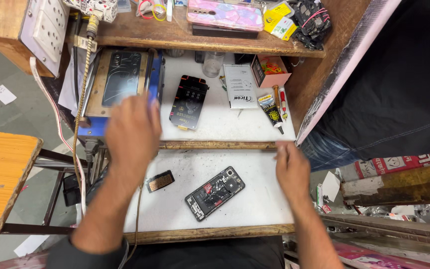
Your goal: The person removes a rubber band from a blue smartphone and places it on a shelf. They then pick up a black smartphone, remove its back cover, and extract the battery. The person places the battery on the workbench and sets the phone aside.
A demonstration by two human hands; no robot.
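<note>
Fingers on both hands look loose and hold nothing. Left hand (131, 130), blurry, hovers mid-left of the frame with fingertips over the edge of the blue heating machine (120, 87); one phone lies on that machine. Right hand (291, 168) rests flat at the right edge of the white worktable (255, 204), fingers together. One opened phone (215, 193) with its insides showing lies lower centre, between the hands and touching neither. One black screen-protector pack (189, 102) sits upper centre, one glue tube (271, 111) right of it. One small dark grille part (160, 181) lies left of the opened phone.
</note>
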